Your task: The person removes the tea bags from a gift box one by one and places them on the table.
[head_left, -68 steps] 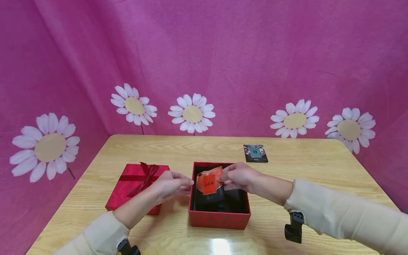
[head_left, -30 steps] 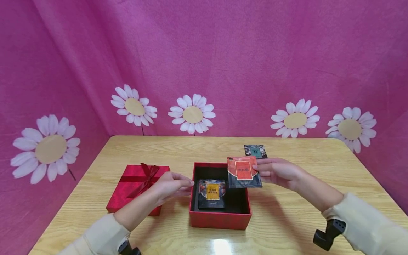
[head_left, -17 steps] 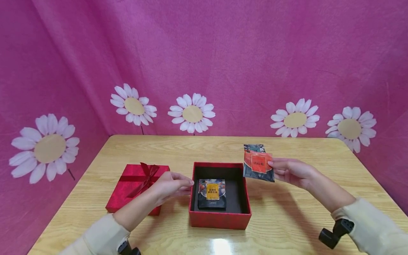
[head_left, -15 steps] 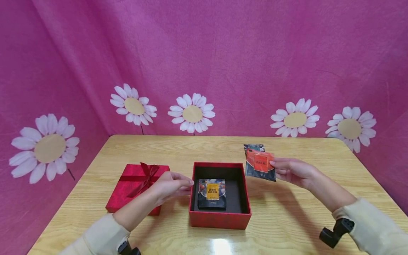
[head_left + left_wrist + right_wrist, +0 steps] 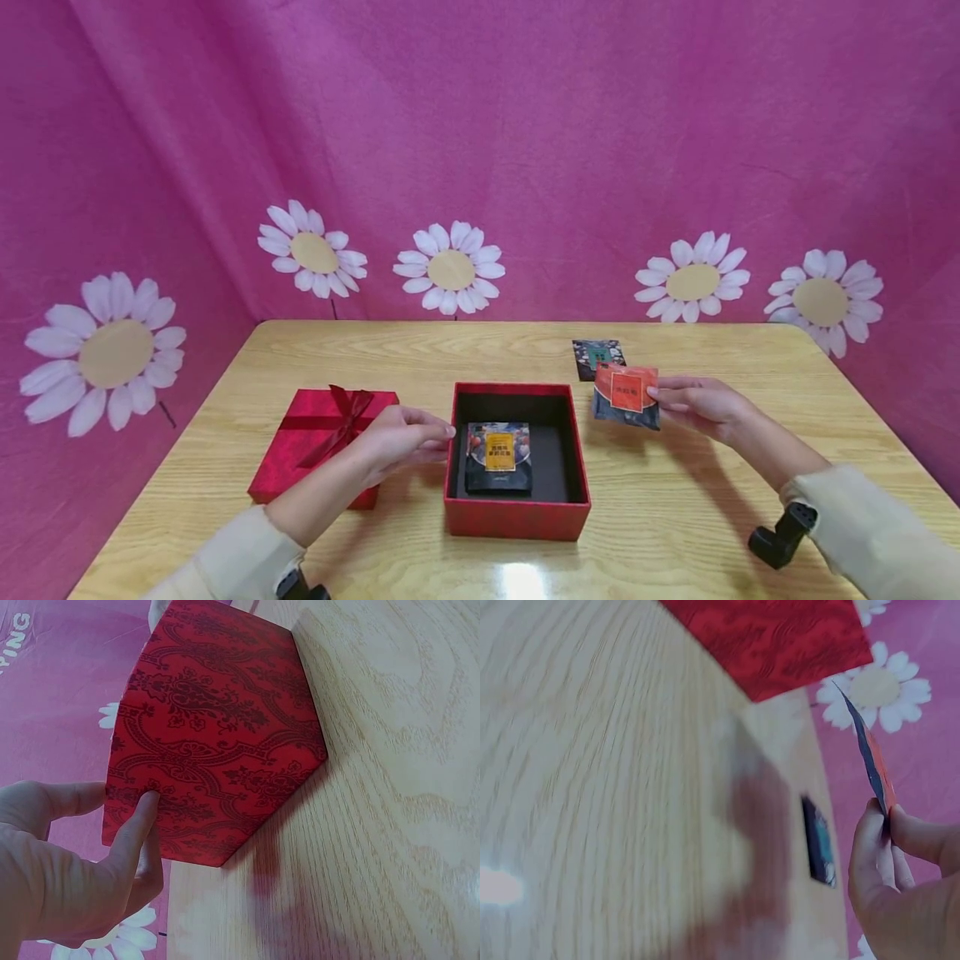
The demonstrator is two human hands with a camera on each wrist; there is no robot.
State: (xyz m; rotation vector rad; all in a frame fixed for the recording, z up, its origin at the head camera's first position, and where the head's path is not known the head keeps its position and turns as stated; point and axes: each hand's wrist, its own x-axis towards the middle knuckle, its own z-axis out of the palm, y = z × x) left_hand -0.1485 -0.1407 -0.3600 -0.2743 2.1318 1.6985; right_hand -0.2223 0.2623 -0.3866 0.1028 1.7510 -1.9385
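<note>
A magenta cloth (image 5: 480, 125) printed with white daisies (image 5: 452, 270) stands behind everything; the left wrist view adds pale lettering (image 5: 15, 636) on it that the head view does not show. In front of it is the wooden table (image 5: 375, 358), its grain seen closest from the wrists. On it sits the open red box (image 5: 517, 521). The head view looks down into its dark interior, while the left wrist view gives the outer side wall and its dark scrolling pattern.

Only the head view shows the red lid (image 5: 303, 450) with its ribbon bow (image 5: 347, 425), lying left of the box, partly behind the left forearm.

The left hand (image 5: 408, 437) pinches the box's left rim; its own wrist view makes plain a fingertip against the outer wall. The right hand (image 5: 701, 404) pinches the orange packet (image 5: 626, 394) by its edge, above the table to the right of the box. From the head its front shows; from the right wrist it is a thin, edge-on strip.

The yellow-labelled packet (image 5: 498, 458) lies inside the box, seen by the head camera alone. The green-labelled packet (image 5: 588, 354) lies on the table; the orange one overlaps its corner from the head, yet the right wrist view shows the two well apart.
</note>
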